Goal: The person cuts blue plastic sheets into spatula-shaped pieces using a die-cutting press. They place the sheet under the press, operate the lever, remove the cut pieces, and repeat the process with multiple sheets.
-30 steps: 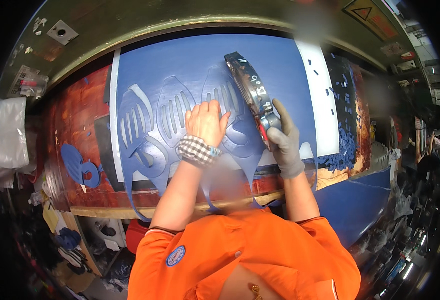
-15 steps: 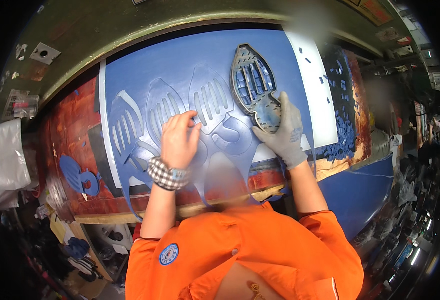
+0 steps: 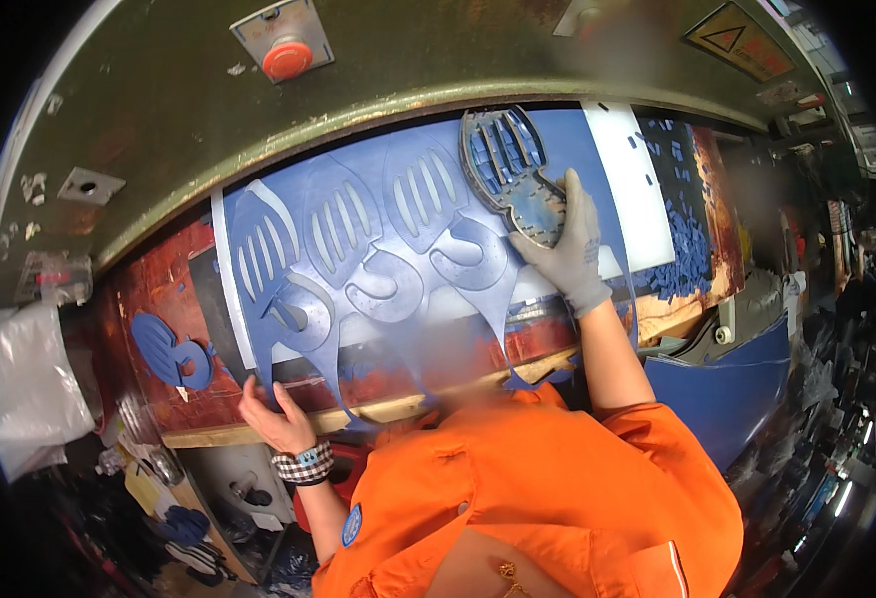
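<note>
A blue sheet (image 3: 578, 149) lies on the bench, with several sole-shaped cuts in it, each with long slots and a curved heel part (image 3: 383, 284). My gloved right hand (image 3: 570, 254) grips the near right side of a metal cutting die (image 3: 536, 207), thumb and fingers around its edge. The die stands on the sheet, and blue bits fill its slots. My bare left hand (image 3: 281, 419) is at the front left corner of the sheet, fingers apart, next to a narrow blue strip. Whether it touches that strip is unclear.
Beyond the sheet hangs a green machine beam (image 3: 388, 60) with a red button (image 3: 287, 61). A loose blue cut piece (image 3: 171, 351) lies on the red bench at left. Small blue scraps (image 3: 687, 249) are heaped at right beside a white board (image 3: 625, 169).
My left hand has moved from the cut shapes toward the near left corner of the sheet. My right hand stays on the die. The view has tilted up, showing more of the beam.
</note>
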Tool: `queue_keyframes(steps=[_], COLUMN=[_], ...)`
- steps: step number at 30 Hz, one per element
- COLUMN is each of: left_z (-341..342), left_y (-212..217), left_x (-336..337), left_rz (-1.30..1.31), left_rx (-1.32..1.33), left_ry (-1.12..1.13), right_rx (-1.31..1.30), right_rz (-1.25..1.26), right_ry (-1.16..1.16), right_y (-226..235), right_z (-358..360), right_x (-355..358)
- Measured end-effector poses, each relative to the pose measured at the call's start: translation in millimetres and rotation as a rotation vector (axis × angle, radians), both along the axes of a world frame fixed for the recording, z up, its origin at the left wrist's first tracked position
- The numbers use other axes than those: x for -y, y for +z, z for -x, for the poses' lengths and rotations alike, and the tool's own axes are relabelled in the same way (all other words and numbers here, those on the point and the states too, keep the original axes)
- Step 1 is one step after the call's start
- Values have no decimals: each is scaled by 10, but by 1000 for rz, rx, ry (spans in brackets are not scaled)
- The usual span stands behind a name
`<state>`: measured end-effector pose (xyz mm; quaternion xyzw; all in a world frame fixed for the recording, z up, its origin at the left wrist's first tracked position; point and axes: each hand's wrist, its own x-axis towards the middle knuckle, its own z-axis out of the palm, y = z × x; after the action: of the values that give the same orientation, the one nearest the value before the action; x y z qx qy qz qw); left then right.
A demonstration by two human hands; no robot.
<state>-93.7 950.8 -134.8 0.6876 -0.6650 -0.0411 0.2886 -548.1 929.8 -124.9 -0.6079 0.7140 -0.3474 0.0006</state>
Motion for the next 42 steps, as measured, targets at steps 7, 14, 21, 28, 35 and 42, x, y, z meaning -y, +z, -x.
queue_keyframes(steps=[7, 14, 21, 28, 35, 42], left_z=[153, 353, 378, 323, 137, -44], left_y=[-418, -468, -427, -466, -659, -504], left_x=[624, 1466, 1848, 1804, 1799, 1000], left_rz=[131, -53, -101, -5, 64, -27], left_rx=[-76, -43, -28, -38, -58, -610], left_ry=[151, 250, 225, 154, 46, -12], right_rx=[290, -267, -256, 530, 1058, 772], right_rz=[181, 314, 332, -137, -330, -253], right_ry=[-170, -360, -322, -427, -314, -257], right_y=[360, 778, 555, 96, -237, 136], right_z=[305, 519, 557, 308, 271, -39], right_x=[768, 1787, 1666, 827, 806, -141])
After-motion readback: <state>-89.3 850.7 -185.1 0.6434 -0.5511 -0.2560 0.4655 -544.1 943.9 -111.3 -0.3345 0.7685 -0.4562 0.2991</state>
